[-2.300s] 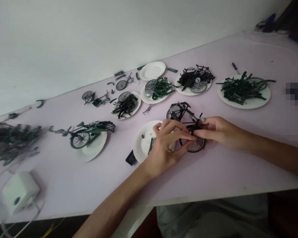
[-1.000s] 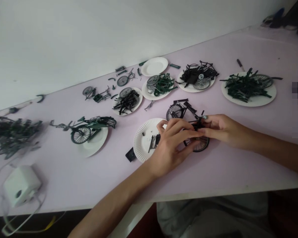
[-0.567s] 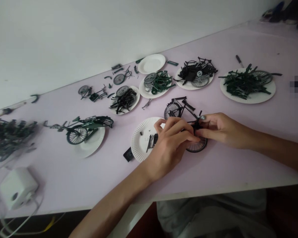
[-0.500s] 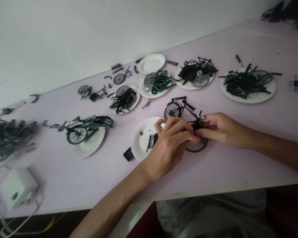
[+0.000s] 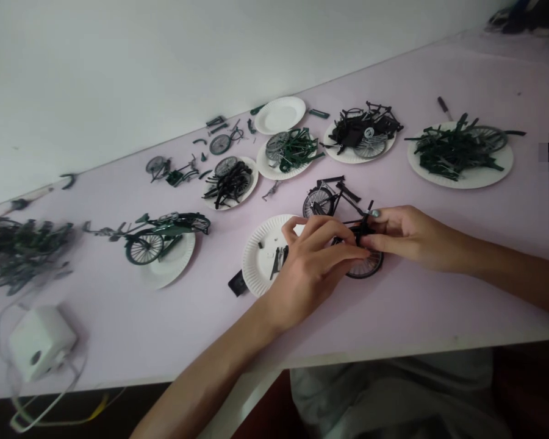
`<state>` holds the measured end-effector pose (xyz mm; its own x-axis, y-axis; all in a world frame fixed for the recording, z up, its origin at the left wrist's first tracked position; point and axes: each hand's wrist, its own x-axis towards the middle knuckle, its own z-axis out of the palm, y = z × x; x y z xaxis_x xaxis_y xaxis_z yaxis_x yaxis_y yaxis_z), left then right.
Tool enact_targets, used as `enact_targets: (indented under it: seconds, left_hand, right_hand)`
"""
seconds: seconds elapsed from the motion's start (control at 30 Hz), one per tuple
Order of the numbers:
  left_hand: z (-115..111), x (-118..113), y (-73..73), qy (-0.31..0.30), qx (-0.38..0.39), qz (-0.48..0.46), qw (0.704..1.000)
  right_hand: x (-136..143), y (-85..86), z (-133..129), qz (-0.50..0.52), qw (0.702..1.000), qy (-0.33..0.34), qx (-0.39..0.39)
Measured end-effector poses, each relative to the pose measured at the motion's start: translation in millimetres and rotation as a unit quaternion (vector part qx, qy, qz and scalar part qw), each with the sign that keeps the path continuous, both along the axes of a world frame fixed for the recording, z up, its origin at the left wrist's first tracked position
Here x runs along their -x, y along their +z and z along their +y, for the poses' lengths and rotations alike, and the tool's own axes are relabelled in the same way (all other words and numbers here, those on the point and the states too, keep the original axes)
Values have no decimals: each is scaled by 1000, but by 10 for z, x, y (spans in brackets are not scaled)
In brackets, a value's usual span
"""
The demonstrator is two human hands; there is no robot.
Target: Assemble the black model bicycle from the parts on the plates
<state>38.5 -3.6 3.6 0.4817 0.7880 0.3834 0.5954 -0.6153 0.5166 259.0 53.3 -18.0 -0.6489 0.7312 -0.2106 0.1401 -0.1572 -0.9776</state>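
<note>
A black model bicycle (image 5: 319,201) lies at the middle of the table, its rear wheel up and to the left, its front wheel nearer me. My right hand (image 5: 402,238) pinches it by the front fork, just below the handlebar. My left hand (image 5: 315,262) reaches across, thumb and fingers closed on the fork above the front wheel. The fingers hide most of that joint. Under and beside my left hand lies a white paper plate (image 5: 252,262) with a few small black parts (image 5: 278,259). A black rectangular piece (image 5: 236,284) touches the plate's left side.
Paper plates heaped with black and green bicycle parts stand behind, including one at right (image 5: 503,174). A green model bicycle (image 5: 146,246) rests over another plate at left. A blurred pile of models (image 5: 25,250) and a white power adapter (image 5: 41,344) with cables lie far left.
The view has shifted slightly. Both hands stay on the model bicycle in nearly the same pose, and the bicycle has hardly moved.
</note>
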Motion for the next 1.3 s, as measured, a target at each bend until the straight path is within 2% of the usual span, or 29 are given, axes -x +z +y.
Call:
enact_targets:
  seconds: [0.47,0.93,1.1,1.3]
  left_hand:
    - [8,20,23,-11,0,16,1000]
    - [40,-7,-21,11,11,-25,1000]
    - [57,8,-5,0,12,-29,1000]
    - [74,43,9,-35,-20,-5,999]
  right_hand:
    - [7,22,-9,-4,1000,1,-15]
    - [9,39,-3,-16,1000,-4,-8]
    - [12,46,-17,-16,1000,-19,2]
    - [1,63,-24,-9,1000,-3,10]
